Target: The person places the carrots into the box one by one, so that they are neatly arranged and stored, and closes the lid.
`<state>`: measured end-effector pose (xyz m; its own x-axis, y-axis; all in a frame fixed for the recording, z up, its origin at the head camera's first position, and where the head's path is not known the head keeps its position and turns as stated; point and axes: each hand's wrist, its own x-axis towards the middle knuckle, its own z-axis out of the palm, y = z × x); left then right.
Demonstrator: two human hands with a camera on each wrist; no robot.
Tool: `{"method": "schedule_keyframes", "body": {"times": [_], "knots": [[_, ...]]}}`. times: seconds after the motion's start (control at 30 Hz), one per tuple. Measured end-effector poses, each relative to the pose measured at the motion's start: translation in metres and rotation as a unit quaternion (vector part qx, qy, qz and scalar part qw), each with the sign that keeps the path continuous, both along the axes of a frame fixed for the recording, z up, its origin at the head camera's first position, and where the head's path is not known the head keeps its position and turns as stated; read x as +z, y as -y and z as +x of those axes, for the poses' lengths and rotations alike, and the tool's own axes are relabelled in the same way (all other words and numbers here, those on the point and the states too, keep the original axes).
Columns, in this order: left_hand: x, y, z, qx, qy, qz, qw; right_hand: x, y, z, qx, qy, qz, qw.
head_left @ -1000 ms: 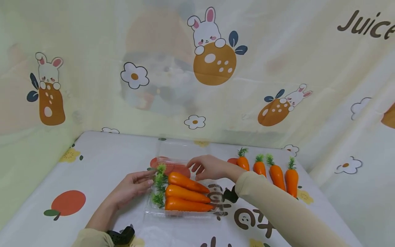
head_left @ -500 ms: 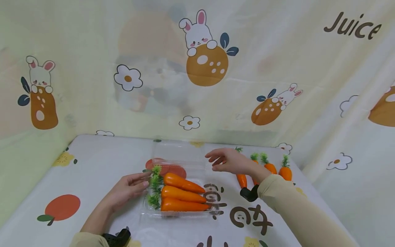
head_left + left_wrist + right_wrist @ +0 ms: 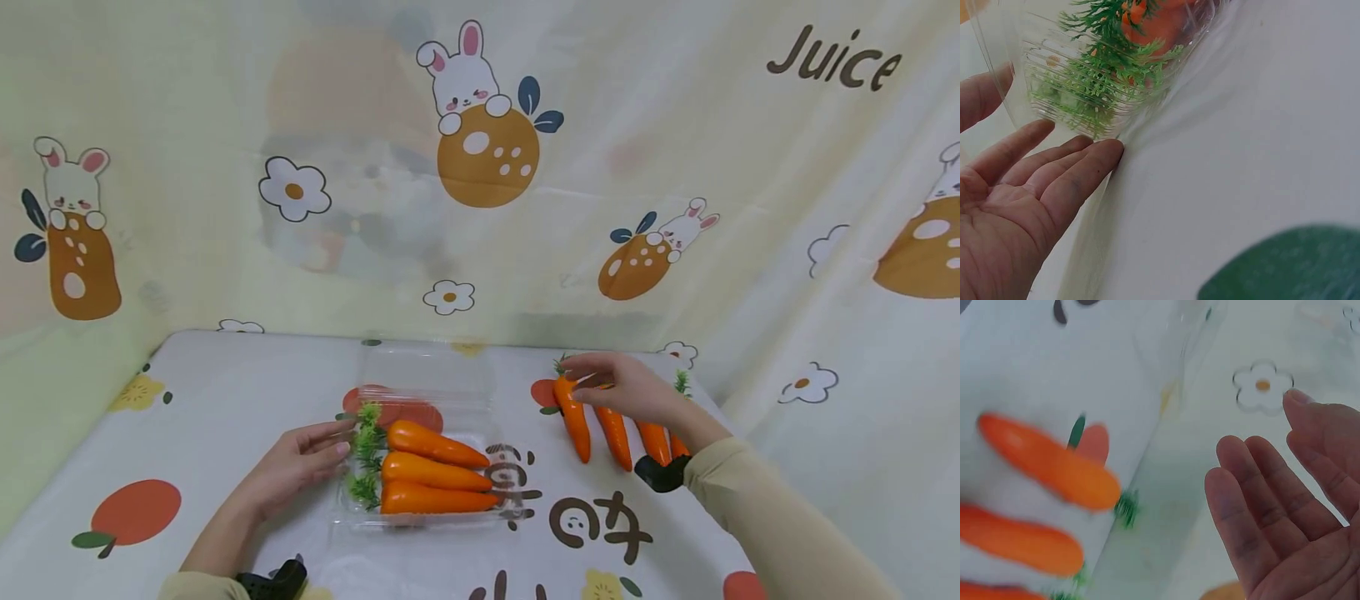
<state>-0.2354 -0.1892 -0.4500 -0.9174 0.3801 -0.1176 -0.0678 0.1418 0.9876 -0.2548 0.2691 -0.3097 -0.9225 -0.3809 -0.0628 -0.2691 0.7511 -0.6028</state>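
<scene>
A clear plastic box (image 3: 420, 520) lies with its lid (image 3: 423, 371) folded back. Inside are three toy carrots (image 3: 437, 472), green tops to the left. My left hand (image 3: 300, 462) is at the box's left end, fingers fairly straight; in the left wrist view the fingertips (image 3: 1110, 150) appear to touch its ribbed wall. To the right, my right hand (image 3: 633, 387) hovers over a row of several loose carrots (image 3: 617, 437), partly hiding them. Its fingers are loosely extended and hold nothing. Nearest its fingertips is the leftmost loose carrot (image 3: 573, 421), also visible in the right wrist view.
A white printed cloth (image 3: 247, 392) covers the table. Behind it hangs a pale curtain (image 3: 360, 250) with rabbits and flowers, which also closes off both sides. The raised lid stands toward the back of the table.
My right hand has moved right, from above the box to over the loose carrots. My left hand stays by the box's left end. The head view has shifted slightly to the right.
</scene>
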Motion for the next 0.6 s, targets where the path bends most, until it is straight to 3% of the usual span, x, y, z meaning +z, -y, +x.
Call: {"method": "schedule_keyframes", "body": {"times": [0.3,0.6], "knots": [[0.002,0.001,0.002,-0.003,0.0,-0.001,1.0,0.003,-0.048,0.013,-0.045,-0.037,0.007,0.9983],[0.002,0.001,0.002,-0.006,0.0,-0.002,1.0,-0.002,-0.096,0.023,-0.104,-0.037,0.015,0.9938]]}}
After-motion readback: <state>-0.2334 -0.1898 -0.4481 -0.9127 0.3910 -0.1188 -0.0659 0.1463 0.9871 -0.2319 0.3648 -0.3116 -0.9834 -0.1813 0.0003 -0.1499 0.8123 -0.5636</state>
